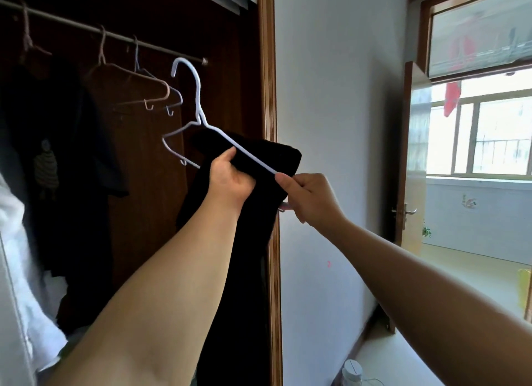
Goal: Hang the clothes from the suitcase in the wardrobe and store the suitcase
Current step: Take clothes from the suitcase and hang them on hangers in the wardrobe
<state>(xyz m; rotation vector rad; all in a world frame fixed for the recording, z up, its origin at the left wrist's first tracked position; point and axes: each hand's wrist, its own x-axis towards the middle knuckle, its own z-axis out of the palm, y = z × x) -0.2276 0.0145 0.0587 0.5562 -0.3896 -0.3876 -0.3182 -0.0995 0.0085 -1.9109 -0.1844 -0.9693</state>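
Note:
A black garment [239, 241] is draped over the lower bar of a white wire hanger [195, 103], held up in front of the open wardrobe [144, 184]. My left hand [230, 178] grips the black cloth where it folds over the bar. My right hand [308, 195] pinches the hanger's right end. The hanger's hook points up, just below the right end of the wardrobe rail [115, 35], apart from it. The suitcase is not in view.
Two bare hangers [149, 83] hang on the rail, and a dark shirt [66, 155] hangs at the left. A white garment [17, 270] fills the left edge. The wooden wardrobe frame [270, 97] stands beside a white wall. A door [408, 169] at the right stands ajar.

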